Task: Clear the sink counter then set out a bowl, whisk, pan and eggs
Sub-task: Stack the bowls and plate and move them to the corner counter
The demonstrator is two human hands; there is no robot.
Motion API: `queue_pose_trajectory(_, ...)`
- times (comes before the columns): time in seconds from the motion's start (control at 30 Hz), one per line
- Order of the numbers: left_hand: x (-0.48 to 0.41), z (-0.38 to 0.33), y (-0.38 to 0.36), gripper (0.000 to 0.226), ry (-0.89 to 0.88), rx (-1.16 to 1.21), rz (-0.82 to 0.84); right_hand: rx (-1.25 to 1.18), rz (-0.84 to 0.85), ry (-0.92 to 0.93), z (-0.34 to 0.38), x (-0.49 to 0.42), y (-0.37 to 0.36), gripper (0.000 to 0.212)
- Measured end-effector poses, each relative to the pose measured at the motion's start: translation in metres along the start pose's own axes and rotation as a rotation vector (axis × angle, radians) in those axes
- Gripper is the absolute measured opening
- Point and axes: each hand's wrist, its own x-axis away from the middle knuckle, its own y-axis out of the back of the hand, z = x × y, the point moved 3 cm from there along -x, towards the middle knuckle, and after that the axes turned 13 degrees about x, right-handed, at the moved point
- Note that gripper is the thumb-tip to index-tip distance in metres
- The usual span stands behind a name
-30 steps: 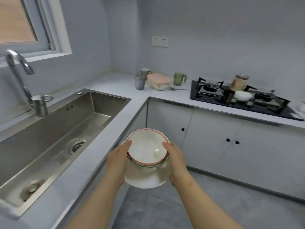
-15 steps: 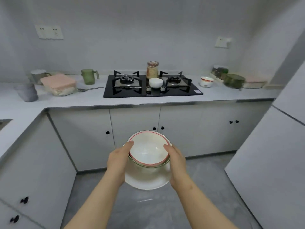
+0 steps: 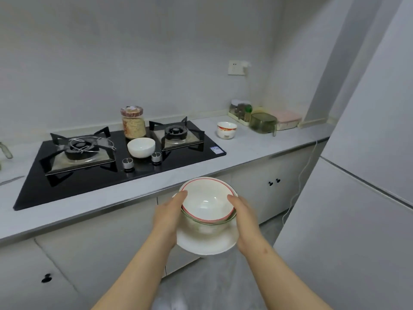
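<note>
Kitchen counter [image 3: 257, 148] is faced, with a stack [image 3: 207, 229] of dishes held before it in both hands.
Nearest, the stack is gripped at its sides by the left hand [image 3: 167, 220] and right hand [image 3: 245, 220], thumbs curled onto the rim: a red-rimmed bowl [image 3: 206, 202] nested in a glass bowl [image 3: 209, 227] on a plate [image 3: 207, 246]. Beyond, a white bowl [image 3: 141, 147] and a jar [image 3: 133, 123] are set between the burners of the hob [image 3: 100, 175]; the jar's label and the hob's corner sticker [image 3: 216, 149] cannot be read. Farther right, a patterned bowl [image 3: 226, 129] is stood on the counter.

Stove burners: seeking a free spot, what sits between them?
In the head view, a white bowl with a lidded jar behind it.
</note>
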Motion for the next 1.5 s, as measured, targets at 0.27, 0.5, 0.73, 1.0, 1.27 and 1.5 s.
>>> queue_pose_trajectory(0.27,-0.100,0.011,-0.126,0.022,0.064,-0.122,0.138,-0.040,-0.163,-0.057,0.029,-0.120,0.054,0.013)
queue_pose_trajectory(0.5,-0.191,0.032,-0.248,0.016,0.100,-0.102,0.140,-0.051,-0.169,-0.051,0.061,-0.252,0.118,0.012)
queue_pose_trajectory(0.73,-0.272,0.028,-0.371,0.027,0.076,-0.091,0.111,-0.068,-0.115,-0.054,0.107,-0.391,0.173,0.013)
queue_pose_trajectory(1.0,-0.380,-0.021,-0.456,0.019,-0.029,-0.101,0.115,-0.125,-0.060,-0.029,0.162,-0.529,0.164,0.009)
queue_pose_trajectory(1.27,-0.483,-0.078,-0.500,0.020,-0.090,-0.071,0.115,-0.091,-0.023,-0.013,0.215,-0.647,0.122,0.018)
queue_pose_trajectory(1.5,-0.557,-0.094,-0.488,0.028,-0.124,0.004,-0.080,-0.011,0.142,-0.029,0.225,-0.729,0.064,0.018)
